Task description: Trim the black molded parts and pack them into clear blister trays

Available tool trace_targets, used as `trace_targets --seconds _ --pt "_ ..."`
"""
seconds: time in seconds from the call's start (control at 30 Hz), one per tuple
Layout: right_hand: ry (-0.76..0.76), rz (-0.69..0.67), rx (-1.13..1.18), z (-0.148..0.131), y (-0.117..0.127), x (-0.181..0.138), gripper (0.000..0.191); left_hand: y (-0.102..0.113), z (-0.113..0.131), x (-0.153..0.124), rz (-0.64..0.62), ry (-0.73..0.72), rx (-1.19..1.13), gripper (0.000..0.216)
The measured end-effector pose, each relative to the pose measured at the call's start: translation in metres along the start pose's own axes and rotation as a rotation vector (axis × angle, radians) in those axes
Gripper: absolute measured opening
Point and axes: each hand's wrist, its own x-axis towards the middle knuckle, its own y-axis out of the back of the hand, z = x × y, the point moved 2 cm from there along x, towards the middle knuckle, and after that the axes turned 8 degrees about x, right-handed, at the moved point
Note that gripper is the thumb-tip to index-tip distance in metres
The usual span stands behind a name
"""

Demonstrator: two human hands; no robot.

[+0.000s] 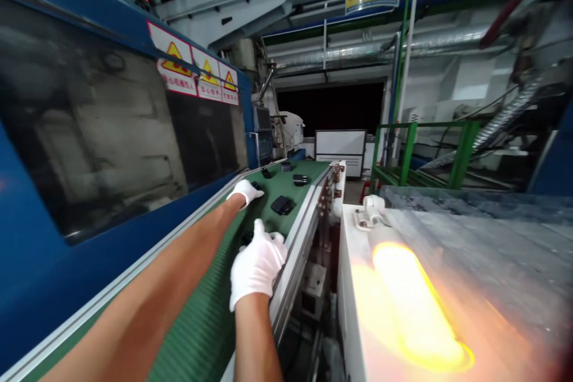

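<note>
Both my hands wear white gloves and reach out over a green conveyor belt (pixel 210 310). My left hand (pixel 245 191) lies stretched far along the belt, its fingertips touching a small black plastic part (pixel 256 185). Nearer to me, my right hand (pixel 257 264) rests palm down on the belt near its right rail, with a dark part (pixel 246 237) showing just at its left edge. What lies under that palm is hidden. Further black parts lie on the belt: a flat one (pixel 282 205) ahead of my right hand and others (pixel 300 179) beyond it.
A blue machine housing with a dark window (pixel 89 131) and yellow warning labels (pixel 197 68) runs along the belt's left side. To the right stands a white table (pixel 353 286) with a glowing lamp (pixel 412 304) and clear plastic sheeting (pixel 483 233). Green railings (pixel 409 152) stand behind.
</note>
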Motion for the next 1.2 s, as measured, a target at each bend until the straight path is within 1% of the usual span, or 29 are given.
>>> trace_targets --seconds 0.07,0.1,0.17,0.2,0.27,0.33,0.37,0.4,0.43,0.47,0.5,0.53,0.57,0.6,0.67,0.73,0.8,0.87,0.97,1.07,1.13,1.2 --pt "0.064 0.096 0.027 -0.005 0.004 -0.011 0.054 0.008 -0.006 -0.033 -0.071 0.019 -0.136 0.018" --pt "0.081 0.135 0.052 -0.008 0.007 -0.017 0.053 0.016 -0.011 -0.058 -0.098 0.017 -0.22 0.015" --pt "0.06 0.156 0.123 -0.014 0.014 -0.029 0.051 0.042 -0.026 -0.122 -0.138 -0.01 -0.399 0.012" --pt "0.036 0.161 0.169 -0.017 0.019 -0.035 0.05 0.058 -0.035 -0.162 -0.157 -0.027 -0.486 0.013" --pt "-0.012 0.149 0.288 -0.026 0.026 -0.053 0.053 0.091 -0.057 -0.254 -0.193 -0.044 -0.634 0.018" --pt "-0.025 0.076 0.438 -0.037 0.029 -0.092 0.06 0.121 -0.083 -0.357 -0.194 0.003 -0.759 0.024" --pt "-0.011 -0.011 0.532 -0.043 0.029 -0.121 0.063 0.132 -0.098 -0.411 -0.19 0.062 -0.858 0.031" --pt "0.003 -0.151 0.641 -0.048 0.029 -0.158 0.065 0.141 -0.113 -0.464 -0.169 0.152 -0.99 0.044" --pt "-0.003 -0.342 0.756 -0.052 0.029 -0.201 0.066 0.147 -0.129 -0.517 -0.124 0.254 -1.109 0.057" --pt "-0.046 -0.576 0.867 -0.054 0.03 -0.25 0.066 0.151 -0.144 -0.57 -0.069 0.362 -1.221 0.069" --pt "-0.131 -0.825 0.938 -0.055 0.033 -0.302 0.064 0.154 -0.157 -0.621 -0.006 0.468 -1.312 0.076" --pt "-0.242 -1.05 0.958 -0.054 0.037 -0.355 0.062 0.155 -0.169 -0.671 0.061 0.557 -1.374 0.077" --pt "-0.351 -1.246 0.942 -0.054 0.044 -0.406 0.06 0.156 -0.179 -0.719 0.121 0.628 -1.42 0.074" --pt "-0.44 -1.399 0.897 -0.054 0.051 -0.453 0.058 0.157 -0.187 -0.765 0.178 0.686 -1.458 0.07" --pt "-0.528 -1.633 0.807 -0.058 0.062 -0.537 0.058 0.16 -0.197 -0.847 0.273 0.775 -1.507 0.063" --pt "-0.583 -1.777 0.703 -0.065 0.067 -0.607 0.062 0.164 -0.204 -0.919 0.356 0.866 -1.543 0.058" --pt "-0.641 -1.839 0.591 -0.071 0.068 -0.666 0.066 0.167 -0.21 -0.981 0.429 0.967 -1.605 0.055" --pt "-0.7 -1.864 0.528 -0.072 0.067 -0.715 0.068 0.168 -0.217 -1.033 0.483 1.042 -1.668 0.055" --pt "-0.75 -1.9 0.522 -0.067 0.069 -0.773 0.069 0.168 -0.229 -1.094 0.505 1.05 -1.738 0.057" --pt "-0.765 -1.919 0.523 -0.062 0.076 -0.813 0.066 0.166 -0.239 -1.136 0.491 1.009 -1.79 0.058" --pt "-0.765 -1.928 0.539 -0.061 0.081 -0.831 0.061 0.165 -0.244 -1.155 0.468 1.02 -1.787 0.056" --pt "-0.768 -1.915 0.567 -0.061 0.084 -0.844 0.058 0.163 -0.249 -1.166 0.417 1.06 -1.758 0.053"
